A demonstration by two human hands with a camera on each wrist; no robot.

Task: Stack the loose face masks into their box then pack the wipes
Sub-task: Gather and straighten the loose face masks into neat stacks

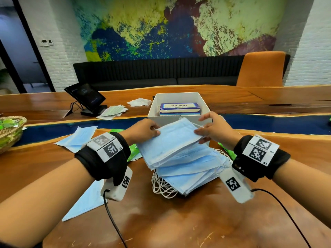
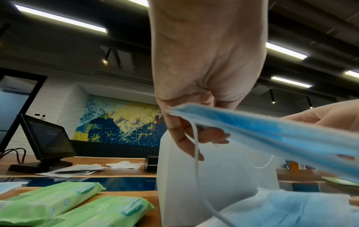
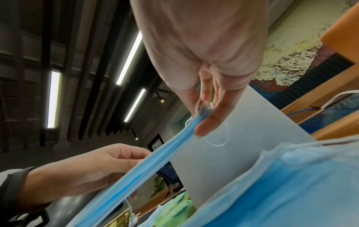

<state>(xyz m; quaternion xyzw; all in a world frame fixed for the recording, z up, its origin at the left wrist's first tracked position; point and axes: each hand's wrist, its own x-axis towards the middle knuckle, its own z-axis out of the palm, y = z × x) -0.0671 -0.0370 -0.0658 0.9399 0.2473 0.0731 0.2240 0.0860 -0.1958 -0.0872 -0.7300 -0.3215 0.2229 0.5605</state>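
Both hands hold a thin bundle of blue face masks [image 1: 172,140] above a larger pile of masks [image 1: 189,169] on the wooden table. My left hand [image 1: 145,130] pinches the bundle's left edge [image 2: 174,110], thumb on top. My right hand [image 1: 211,127] pinches its right end [image 3: 200,113], an ear loop [image 3: 217,142] dangling below. Just behind stands an open white box [image 1: 179,99] with a blue face-mask carton [image 1: 180,109] inside. Green wipe packs [image 2: 77,207] lie left of the pile, partly hidden in the head view.
Loose blue masks [image 1: 78,138] lie at left, another one [image 1: 86,201] under my left wrist. White packets [image 1: 114,111] and a tablet on a stand [image 1: 86,97] sit at the back left. A woven basket [image 1: 10,133] is at the far left edge.
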